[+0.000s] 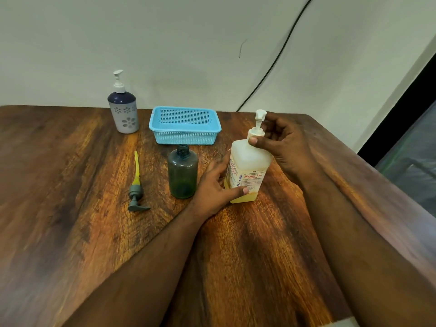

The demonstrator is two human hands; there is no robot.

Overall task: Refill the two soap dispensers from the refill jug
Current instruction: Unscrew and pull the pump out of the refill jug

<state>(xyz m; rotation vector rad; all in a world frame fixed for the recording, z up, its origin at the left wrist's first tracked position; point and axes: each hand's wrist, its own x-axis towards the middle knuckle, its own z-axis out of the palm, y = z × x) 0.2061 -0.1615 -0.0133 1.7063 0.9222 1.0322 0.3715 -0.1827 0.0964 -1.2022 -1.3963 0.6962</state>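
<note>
The refill jug (247,166), a white translucent bottle with yellow liquid low in it and a white pump on top, stands upright right of centre on the wooden table (70,185). My left hand (213,187) grips its lower body. My right hand (280,142) holds the pump collar at its neck. Just left of the jug stands a dark green dispenser bottle (182,172), open at the neck. Its grey pump (136,192) with a yellow tube lies flat on the table further left. A second dispenser (123,107), navy and white with flower cut-outs, stands at the back left with its pump on.
A light blue perforated basket (185,125) sits at the back centre, behind the green bottle. A black cable (278,57) runs down the wall behind the table. The table's right edge slants close to my right forearm.
</note>
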